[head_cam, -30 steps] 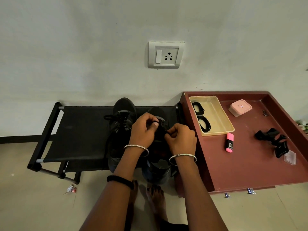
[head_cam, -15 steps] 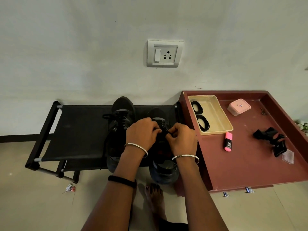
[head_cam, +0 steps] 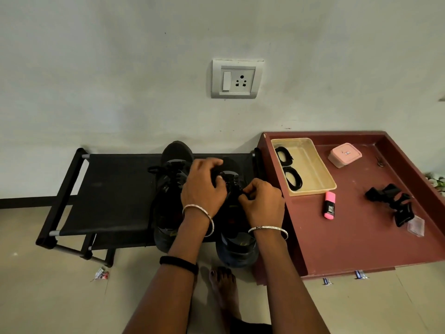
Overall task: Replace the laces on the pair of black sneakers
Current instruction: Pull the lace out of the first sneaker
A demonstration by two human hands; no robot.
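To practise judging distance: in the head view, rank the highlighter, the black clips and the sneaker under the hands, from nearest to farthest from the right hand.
1. Sneaker: on the rack, directly under the right hand, which pinches its lace.
2. Highlighter: on the table, a little to the hand's right.
3. Clips: towards the table's far right side.

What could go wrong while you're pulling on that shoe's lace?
1. The right sneaker has its heel hanging past the front edge of the black rack. The left hand grips it and the right hand pinches the lace; a hard tug might tip it onto the bare foot below.
2. The lace is black on a black shoe in dim light, so an eyelet could get skipped.
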